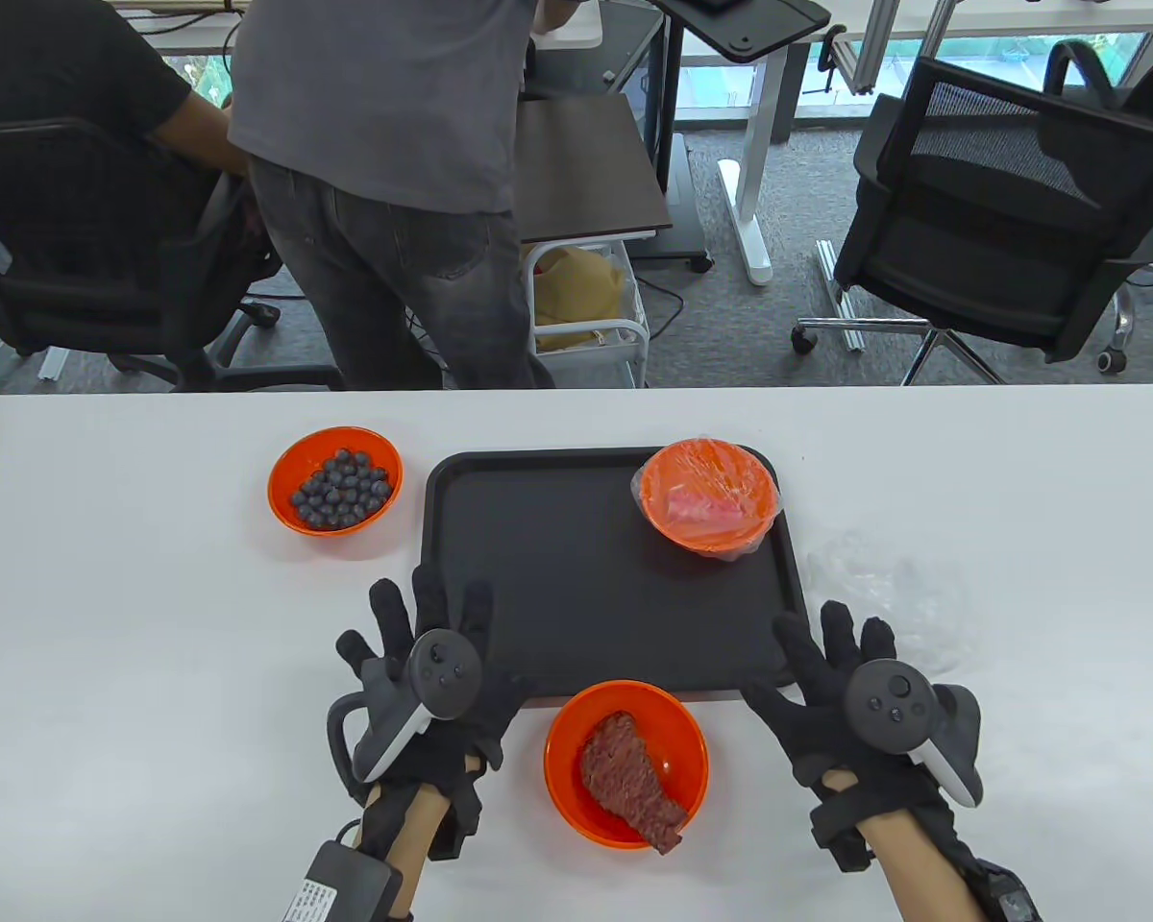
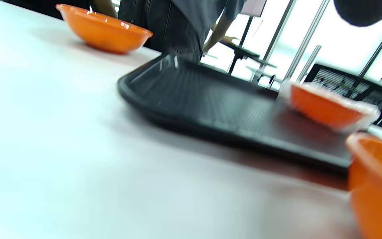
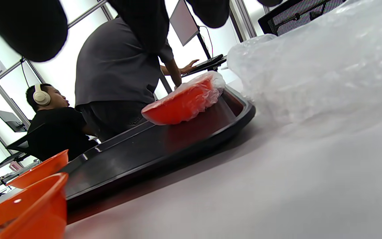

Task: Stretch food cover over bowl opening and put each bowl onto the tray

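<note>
A wide white desk [image 1: 154, 595] carries the work, set in an office with grey carpet. Beyond its far edge stand a black mesh office chair [image 1: 999, 211], a person in a grey shirt and dark jeans [image 1: 384, 182], a seated person in black [image 1: 67, 144] and a small white trolley [image 1: 591, 307].

A flat black plastic tray [image 1: 576, 595] lies at the middle of the desk. In its far right corner sits an orange bowl wrapped in clear food cover [image 1: 709, 497], with something pink inside. An orange bowl of dark blueberries [image 1: 335, 479] stands uncovered on the desk just left of the tray. An orange bowl holding a slab of reddish-brown meat [image 1: 626, 764], also uncovered, stands on the desk just before the tray's near edge. A crumpled heap of clear plastic food covers [image 1: 889, 595] lies on the desk right of the tray.

The left hand [image 1: 432, 672] lies low over the desk at the tray's near left corner, fingers [image 1: 389, 605] spread straight, holding nothing. The right hand [image 1: 850, 687] is at the near right corner, fingers [image 1: 836, 624] likewise spread and empty, just beside the heap of covers. The meat bowl sits between the two hands, touching neither.
</note>
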### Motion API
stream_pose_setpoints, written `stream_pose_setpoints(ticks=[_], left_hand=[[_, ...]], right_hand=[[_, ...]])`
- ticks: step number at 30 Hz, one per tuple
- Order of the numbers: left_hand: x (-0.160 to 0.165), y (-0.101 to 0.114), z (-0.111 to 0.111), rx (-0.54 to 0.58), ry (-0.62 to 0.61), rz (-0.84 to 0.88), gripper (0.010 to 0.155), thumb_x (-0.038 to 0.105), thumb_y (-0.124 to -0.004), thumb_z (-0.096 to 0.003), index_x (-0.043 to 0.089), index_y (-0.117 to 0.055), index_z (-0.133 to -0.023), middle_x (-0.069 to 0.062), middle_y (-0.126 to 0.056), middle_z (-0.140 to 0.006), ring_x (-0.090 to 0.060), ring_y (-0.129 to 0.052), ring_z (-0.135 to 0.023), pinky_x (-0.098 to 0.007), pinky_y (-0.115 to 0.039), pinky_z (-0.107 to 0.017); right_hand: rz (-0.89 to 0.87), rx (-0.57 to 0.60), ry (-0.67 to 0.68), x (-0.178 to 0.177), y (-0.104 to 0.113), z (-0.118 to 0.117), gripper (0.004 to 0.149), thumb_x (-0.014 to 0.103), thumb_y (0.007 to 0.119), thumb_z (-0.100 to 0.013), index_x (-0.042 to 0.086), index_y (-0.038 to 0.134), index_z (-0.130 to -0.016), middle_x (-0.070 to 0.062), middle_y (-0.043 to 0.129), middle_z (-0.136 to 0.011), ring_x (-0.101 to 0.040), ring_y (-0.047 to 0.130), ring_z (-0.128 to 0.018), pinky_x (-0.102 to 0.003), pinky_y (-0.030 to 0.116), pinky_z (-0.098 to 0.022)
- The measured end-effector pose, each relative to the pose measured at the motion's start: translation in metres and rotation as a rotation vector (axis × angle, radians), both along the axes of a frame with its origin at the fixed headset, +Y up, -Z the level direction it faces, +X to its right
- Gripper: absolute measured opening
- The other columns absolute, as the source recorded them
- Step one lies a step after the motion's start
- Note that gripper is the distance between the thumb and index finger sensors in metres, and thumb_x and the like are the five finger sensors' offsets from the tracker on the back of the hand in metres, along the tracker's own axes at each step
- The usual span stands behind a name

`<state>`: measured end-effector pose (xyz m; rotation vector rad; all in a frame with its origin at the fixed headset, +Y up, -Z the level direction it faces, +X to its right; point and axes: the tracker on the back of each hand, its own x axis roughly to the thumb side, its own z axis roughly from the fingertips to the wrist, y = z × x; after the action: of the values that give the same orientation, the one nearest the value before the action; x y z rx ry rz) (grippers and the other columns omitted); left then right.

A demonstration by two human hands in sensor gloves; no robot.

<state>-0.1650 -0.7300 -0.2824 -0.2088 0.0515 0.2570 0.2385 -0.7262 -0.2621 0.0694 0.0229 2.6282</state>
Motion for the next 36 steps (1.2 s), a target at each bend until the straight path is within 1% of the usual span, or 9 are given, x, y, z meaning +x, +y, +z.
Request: stream_pose_setpoints(ticks=[3, 8, 14, 18, 23, 28, 32, 34, 36], left_hand=[[-0.002, -0.008, 0.0, -0.063, 0.013, -0.023, 0.093, 0.091, -0.053, -0.0383, 0.052, -0.011, -0.112, 0.009, 0.011, -0.12, -0.032, 0.017, -0.111, -0.07, 0.001, -0.07], [-0.005, -0.012, 0.003, -0.087, 0.025, -0.001, 0.093, 0.09, -0.053, -0.0387, 0.051, -0.009, -0.111, 0.009, 0.013, -0.12, -0.031, 0.019, -0.11, -0.07, 0.004, -0.07], [-0.004, -0.013, 0.004, -0.103, 0.02, 0.035, 0.093, 0.089, -0.052, -0.0393, 0.051, -0.008, -0.111, 0.009, 0.013, -0.119, -0.029, 0.019, -0.11, -0.068, 0.005, -0.07], [-0.003, -0.014, 0.004, -0.113, 0.011, 0.032, 0.092, 0.089, -0.052, -0.0396, 0.05, -0.007, -0.111, 0.009, 0.013, -0.119, -0.029, 0.02, -0.11, -0.068, 0.006, -0.07], [-0.007, -0.013, 0.005, -0.119, 0.024, 0.043, 0.092, 0.089, -0.052, -0.0401, 0.05, -0.008, -0.111, 0.009, 0.013, -0.119, -0.028, 0.02, -0.11, -0.068, 0.006, -0.07], [-0.01, -0.015, 0.005, -0.132, 0.036, 0.041, 0.092, 0.088, -0.052, -0.0403, 0.05, -0.007, -0.111, 0.009, 0.014, -0.119, -0.028, 0.021, -0.109, -0.068, 0.007, -0.069], [-0.01, -0.015, 0.006, -0.136, 0.037, 0.037, 0.092, 0.088, -0.052, -0.0405, 0.05, -0.007, -0.111, 0.009, 0.014, -0.119, -0.028, 0.021, -0.109, -0.067, 0.007, -0.07], [-0.009, -0.015, 0.006, -0.135, 0.036, 0.038, 0.092, 0.088, -0.052, -0.0409, 0.049, -0.007, -0.111, 0.009, 0.014, -0.119, -0.028, 0.021, -0.109, -0.067, 0.007, -0.069], [-0.009, -0.015, 0.006, -0.137, 0.036, 0.036, 0.092, 0.087, -0.052, -0.0412, 0.049, -0.007, -0.111, 0.009, 0.013, -0.119, -0.028, 0.021, -0.109, -0.067, 0.006, -0.07]], right_hand=[[-0.018, -0.018, -0.038, 0.01, 0.001, -0.002, 0.088, 0.072, 0.078, -0.047, 0.028, 0.051, -0.118, -0.021, 0.031, -0.121, -0.064, 0.02, -0.101, -0.085, 0.029, -0.053], [-0.095, 0.044, -0.257, 0.054, 0.01, 0.002, 0.092, 0.064, 0.089, -0.046, 0.027, 0.045, -0.118, -0.021, 0.032, -0.12, -0.065, 0.027, -0.102, -0.085, 0.036, -0.056], [-0.164, 0.048, -0.429, 0.084, -0.003, -0.014, 0.094, 0.055, 0.096, -0.043, 0.027, 0.043, -0.116, -0.021, 0.036, -0.119, -0.065, 0.036, -0.101, -0.076, 0.041, -0.062], [-0.091, -0.01, -0.414, 0.081, -0.01, -0.028, 0.095, 0.053, 0.098, -0.042, 0.028, 0.043, -0.115, -0.019, 0.039, -0.119, -0.061, 0.04, -0.102, -0.072, 0.043, -0.065], [0.104, -0.027, -0.353, 0.063, -0.016, -0.026, 0.093, 0.053, 0.1, -0.04, 0.024, 0.05, -0.114, -0.015, 0.049, -0.116, -0.053, 0.053, -0.101, -0.064, 0.056, -0.067], [0.18, -0.056, -0.339, 0.056, -0.024, -0.025, 0.091, 0.054, 0.101, -0.039, 0.021, 0.056, -0.111, -0.014, 0.059, -0.112, -0.05, 0.063, -0.097, -0.059, 0.068, -0.065], [0.278, -0.086, -0.319, 0.051, -0.032, -0.027, 0.08, 0.048, 0.103, -0.039, 0.024, 0.068, -0.108, -0.013, 0.067, -0.111, -0.047, 0.073, -0.095, -0.054, 0.076, -0.061], [0.338, -0.06, -0.333, 0.049, -0.035, -0.026, 0.067, 0.043, 0.103, -0.04, 0.024, 0.082, -0.1, -0.011, 0.075, -0.108, -0.044, 0.081, -0.091, -0.049, 0.083, -0.058], [0.393, 0.02, -0.356, 0.049, -0.034, -0.025, 0.05, 0.036, 0.102, -0.041, 0.023, 0.095, -0.088, -0.008, 0.089, -0.099, -0.041, 0.093, -0.083, -0.044, 0.09, -0.051]])
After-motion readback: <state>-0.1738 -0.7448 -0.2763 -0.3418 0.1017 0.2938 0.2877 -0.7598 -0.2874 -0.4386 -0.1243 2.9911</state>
